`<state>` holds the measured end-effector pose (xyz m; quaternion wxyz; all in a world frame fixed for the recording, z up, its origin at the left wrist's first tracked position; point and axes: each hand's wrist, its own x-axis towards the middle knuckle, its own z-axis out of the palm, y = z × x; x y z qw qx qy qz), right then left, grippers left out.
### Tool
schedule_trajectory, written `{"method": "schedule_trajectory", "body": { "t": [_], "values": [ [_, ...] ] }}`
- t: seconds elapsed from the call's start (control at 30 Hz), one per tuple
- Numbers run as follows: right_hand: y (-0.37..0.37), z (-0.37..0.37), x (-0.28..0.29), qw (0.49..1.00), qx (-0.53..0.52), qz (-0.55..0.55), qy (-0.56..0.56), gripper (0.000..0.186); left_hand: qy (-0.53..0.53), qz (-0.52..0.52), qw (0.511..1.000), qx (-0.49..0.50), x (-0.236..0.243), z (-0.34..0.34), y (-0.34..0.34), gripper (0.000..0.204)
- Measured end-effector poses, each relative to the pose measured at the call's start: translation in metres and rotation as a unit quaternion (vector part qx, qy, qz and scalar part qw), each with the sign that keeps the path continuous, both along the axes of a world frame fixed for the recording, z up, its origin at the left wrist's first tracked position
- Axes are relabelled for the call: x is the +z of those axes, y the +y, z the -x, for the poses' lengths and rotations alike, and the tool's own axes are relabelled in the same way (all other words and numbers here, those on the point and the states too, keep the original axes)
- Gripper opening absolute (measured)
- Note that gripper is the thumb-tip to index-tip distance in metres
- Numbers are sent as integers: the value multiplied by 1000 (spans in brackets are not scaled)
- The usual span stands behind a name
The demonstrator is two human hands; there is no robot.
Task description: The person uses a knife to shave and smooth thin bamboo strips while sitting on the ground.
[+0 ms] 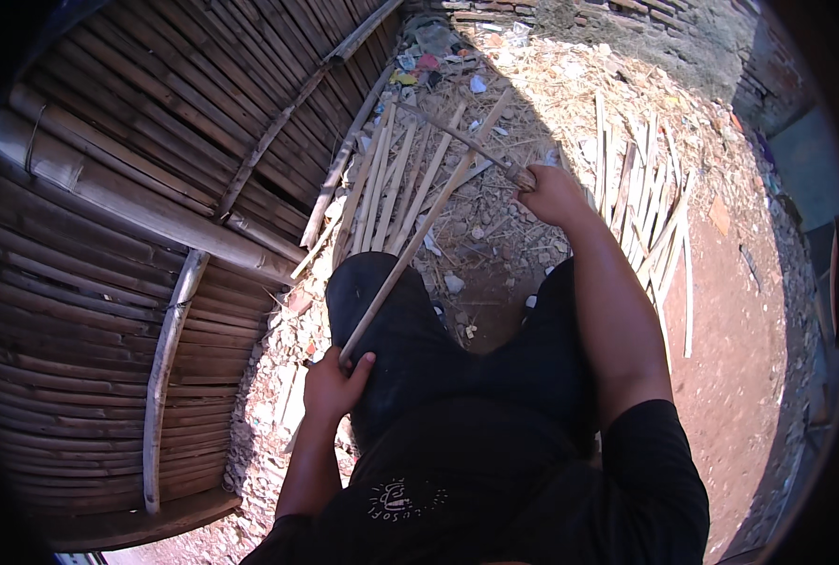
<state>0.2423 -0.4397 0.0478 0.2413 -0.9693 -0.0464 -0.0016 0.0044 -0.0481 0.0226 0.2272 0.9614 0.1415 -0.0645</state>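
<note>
White lettering (400,499) marks a shirt (513,461), lower center, as left hand (333,384) clamps fingers round a stick (428,225), right hand (553,198) round a knife (516,174), strips (634,193) lying upper right.

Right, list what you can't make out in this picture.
All in the head view:
Handle of the long tool: mostly covered by the right hand.
Near tip of the held strip: covered by the left hand.
Near ends of the loose strips at left: behind the left knee.
Dark objects at the right edge: in shade, cut off by the lens rim.
</note>
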Motion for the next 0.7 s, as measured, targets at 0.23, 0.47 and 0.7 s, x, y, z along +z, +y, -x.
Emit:
{"method": "schedule_trajectory", "body": {
  "t": [0.23, 0.47, 0.7],
  "values": [
    [36, 21, -4, 975, 214, 42, 50, 36, -7, -21, 1000, -7, 2, -1, -1, 56],
    [59, 33, 7, 956, 285, 59, 35, 34, -17, -20, 1000, 1, -3, 3, 2, 56],
    [-11, -2, 1, 997, -56, -34, 41, 50, -15, -32, 999, -10, 0, 0, -3, 57]
  ]
}}
